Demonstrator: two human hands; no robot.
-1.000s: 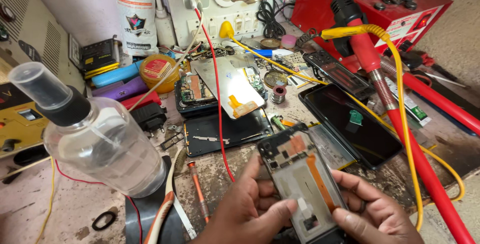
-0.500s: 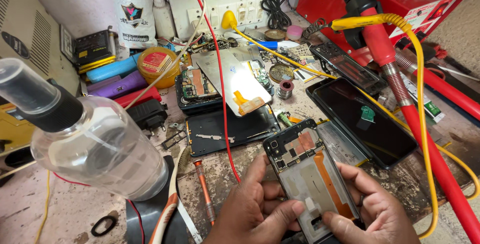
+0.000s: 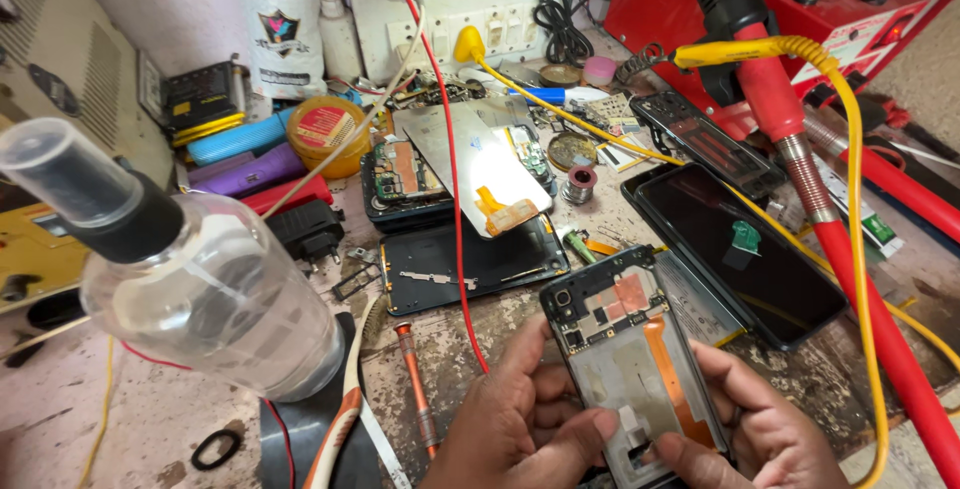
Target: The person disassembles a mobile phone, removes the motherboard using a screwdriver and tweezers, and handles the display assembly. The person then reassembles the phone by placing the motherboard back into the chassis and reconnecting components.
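Both my hands hold an opened phone body [image 3: 630, 354] low in the middle of the view, its back off, showing a circuit board, copper shielding and an orange flex cable. My left hand [image 3: 520, 424] grips its left edge, thumb lying across the lower part. My right hand [image 3: 765, 429] holds the right edge and bottom. A detached dark phone screen [image 3: 755, 254] lies just right of it on the bench.
A clear spray bottle [image 3: 200, 289] with a black cap looms at the left foreground. A small screwdriver [image 3: 415, 384] and tweezers lie left of my hands. Another opened phone [image 3: 440, 179], a black back cover [image 3: 470, 264], a red hot-air wand [image 3: 790, 149] and red and yellow wires crowd the bench.
The view has shifted slightly; the phone body stays in both hands, tilted a little, with my left thumb sliding across its lower part.
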